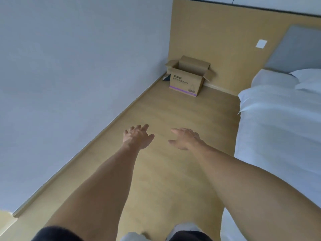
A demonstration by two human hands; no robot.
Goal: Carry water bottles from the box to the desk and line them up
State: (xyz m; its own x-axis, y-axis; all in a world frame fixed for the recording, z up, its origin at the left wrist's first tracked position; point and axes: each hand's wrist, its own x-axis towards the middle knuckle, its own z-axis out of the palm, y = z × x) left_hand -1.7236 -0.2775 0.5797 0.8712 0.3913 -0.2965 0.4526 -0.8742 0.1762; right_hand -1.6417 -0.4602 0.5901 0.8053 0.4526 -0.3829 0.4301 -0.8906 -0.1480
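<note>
A brown cardboard box with its flaps up stands on the floor in the far corner, against the tan wall panel. Its inside is hidden from here, and no water bottles or desk are in view. Both my arms stretch forward over the floor, well short of the box. My left hand is held out with relaxed fingers and holds nothing. My right hand is also spread loosely and empty.
A bed with white sheets and a pillow runs along the right. A grey wall closes the left side. A strip of wooden floor leads between them to the box. A small dark object lies left of the box.
</note>
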